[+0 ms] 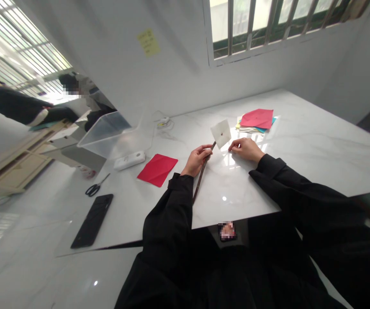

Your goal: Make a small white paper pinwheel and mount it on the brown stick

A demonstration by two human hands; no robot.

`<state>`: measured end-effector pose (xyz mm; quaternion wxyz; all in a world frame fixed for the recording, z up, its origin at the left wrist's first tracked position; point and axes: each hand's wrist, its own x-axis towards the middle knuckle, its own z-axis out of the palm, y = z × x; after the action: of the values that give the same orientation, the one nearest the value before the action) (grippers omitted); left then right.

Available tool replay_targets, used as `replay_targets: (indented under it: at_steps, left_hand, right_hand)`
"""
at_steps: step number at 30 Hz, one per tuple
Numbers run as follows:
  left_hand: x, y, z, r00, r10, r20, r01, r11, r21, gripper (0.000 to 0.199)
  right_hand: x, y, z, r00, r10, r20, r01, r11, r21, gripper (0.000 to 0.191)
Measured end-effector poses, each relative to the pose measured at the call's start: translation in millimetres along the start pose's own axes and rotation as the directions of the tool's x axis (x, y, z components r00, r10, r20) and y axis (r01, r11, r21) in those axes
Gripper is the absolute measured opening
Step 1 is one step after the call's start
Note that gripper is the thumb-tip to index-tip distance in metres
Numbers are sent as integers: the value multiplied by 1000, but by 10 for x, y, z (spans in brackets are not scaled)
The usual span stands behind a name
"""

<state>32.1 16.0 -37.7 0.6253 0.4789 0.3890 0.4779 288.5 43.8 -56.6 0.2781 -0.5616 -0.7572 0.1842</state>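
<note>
- You appeared to be at an assembling step: the white paper square (221, 134) sat at the upper end of a slim brown stick (200, 178), just beyond your left hand (197, 159) and on the side toward your right hand (245, 149).
- Your left hand gripped the stick between thumb and fingers, close below the paper; the stick ran back from that grip, slanting down toward your sleeve.
- Your right hand was curled in, low over the tabletop (313, 141), its fingertips drawn together just beside the paper; whether they pinched something tiny, you could not tell from this view.
- Any further work on the paper called, in my judgement, for a steady left grip, with right fingertips light at the edge, since a thin sheet would likely bend or tear.
- The square looked pale, thin, fairly flat and tilted, with one small dark spot near its middle; hole, mark or fastener, you could not tell.
- Left of your left hand lay a red paper sheet (157, 170); beyond your right hand lay a stack of coloured paper (258, 120), red on top.
</note>
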Motion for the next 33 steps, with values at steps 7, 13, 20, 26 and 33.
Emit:
replay_targets:
  at_steps: [7,13,20,26,33]
  left_hand:
    - [35,7,-27,990,0,-138,-29,978,-207,42]
    - [10,56,-16,984,-30,-174,-34,933,-357,33]
    - [27,26,3,988,-56,-147,0,935,-356,26]
    - [53,-12,-16,992,-11,-127,-30,948,-318,27]
    - [15,-32,-23,998,15,-67,-32,965,-259,33]
  right_hand:
    - [-7,-3,0,1000,-19,4,19,1000,0,24]
    - [-56,-167,64,992,-101,80,80,969,235,23]
    - [6,-427,219,919,-264,293,15,766,643,58]
    - [200,-450,307,856,-302,420,-87,715,693,62]
    - [54,-537,283,820,-359,446,-134,638,759,50]
